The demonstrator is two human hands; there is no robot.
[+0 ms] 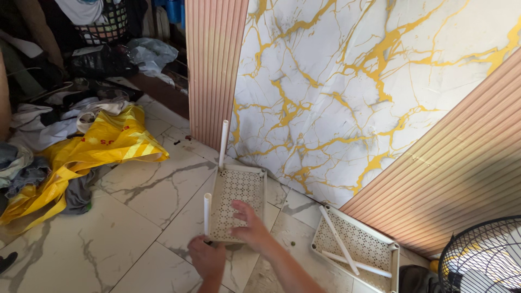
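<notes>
A white perforated plastic shelf tray point(239, 187) lies flat on the tiled floor by the wall. Two white tubes stand upright in its corners: one at the far left corner point(223, 142) and one at the near left corner point(207, 212). My left hand point(207, 259) is at the base of the near tube, at the tray's near left corner. My right hand point(249, 222) presses flat on the tray's near edge, fingers spread. A second perforated tray point(374, 239) lies to the right with two loose white tubes point(339, 241) across it.
A marble-patterned wall panel point(353, 81) and ribbed pink panels point(213, 65) stand behind. A yellow bag point(103, 144) and heaped clothes point(32, 125) lie on the floor at left. A black fan grille point(483, 258) is at the bottom right.
</notes>
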